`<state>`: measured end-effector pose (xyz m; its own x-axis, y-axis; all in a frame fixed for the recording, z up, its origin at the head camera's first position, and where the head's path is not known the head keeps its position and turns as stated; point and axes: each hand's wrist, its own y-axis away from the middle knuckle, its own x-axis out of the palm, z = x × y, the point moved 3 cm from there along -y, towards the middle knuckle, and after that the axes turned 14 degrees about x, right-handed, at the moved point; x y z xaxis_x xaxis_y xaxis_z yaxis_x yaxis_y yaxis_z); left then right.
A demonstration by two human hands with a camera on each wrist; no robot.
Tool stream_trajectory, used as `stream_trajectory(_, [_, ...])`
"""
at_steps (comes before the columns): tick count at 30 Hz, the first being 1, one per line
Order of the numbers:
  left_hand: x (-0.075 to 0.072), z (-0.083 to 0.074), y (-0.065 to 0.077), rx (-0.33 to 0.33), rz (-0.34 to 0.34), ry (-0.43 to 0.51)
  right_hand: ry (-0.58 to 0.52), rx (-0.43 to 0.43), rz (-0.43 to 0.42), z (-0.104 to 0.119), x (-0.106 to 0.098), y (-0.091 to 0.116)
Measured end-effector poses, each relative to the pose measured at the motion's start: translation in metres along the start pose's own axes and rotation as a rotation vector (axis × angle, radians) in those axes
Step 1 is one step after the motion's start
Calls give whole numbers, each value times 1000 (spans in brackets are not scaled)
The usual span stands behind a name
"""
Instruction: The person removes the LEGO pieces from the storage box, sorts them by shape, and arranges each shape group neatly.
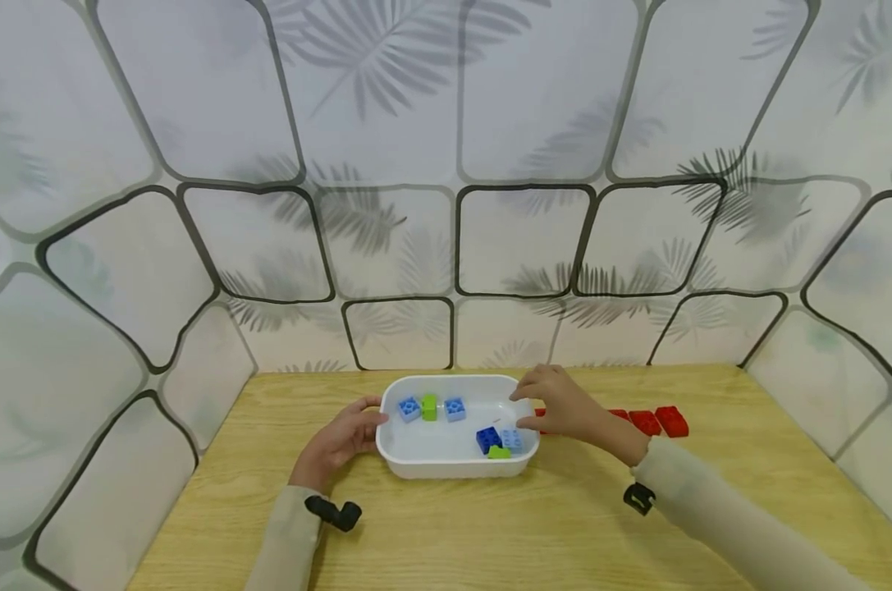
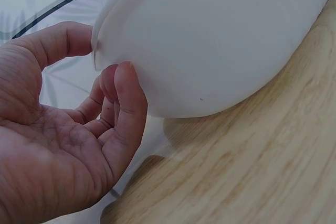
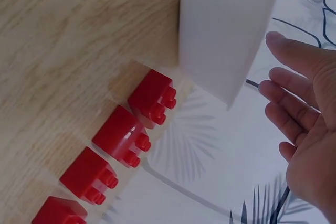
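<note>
A white plastic tub [image 1: 456, 469] sits on the wooden table with toy building blocks inside. My left hand [image 1: 345, 435] pinches the tub's left end, thumb over the rim and fingers against the outer wall. At the tub's right end, my right hand [image 1: 560, 406] hovers over the rim with fingers spread and nothing between them. Toward the back left of the tub lie a light blue block [image 1: 409, 409], a lime green block [image 1: 430, 408] and another light blue block [image 1: 455, 409]. A dark blue block [image 1: 488, 440], a pale blue block [image 1: 511, 441] and a lime green piece [image 1: 499, 452] cluster at its front right.
Several red blocks [image 3: 118, 136] stand in a row on the table [image 1: 446, 533], running right from the tub; the right hand partly covers this row in the head view. Behind the table rises a patterned wall covering [image 1: 519, 238], which continues along both sides.
</note>
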<state>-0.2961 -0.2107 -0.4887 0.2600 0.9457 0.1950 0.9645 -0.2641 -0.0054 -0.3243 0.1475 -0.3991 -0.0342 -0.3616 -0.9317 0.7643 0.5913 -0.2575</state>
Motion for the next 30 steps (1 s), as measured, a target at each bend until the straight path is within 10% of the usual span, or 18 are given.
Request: stream_trajectory(30, [0, -2, 1, -9, -20, -8, 117, -34, 256, 5, 38, -20])
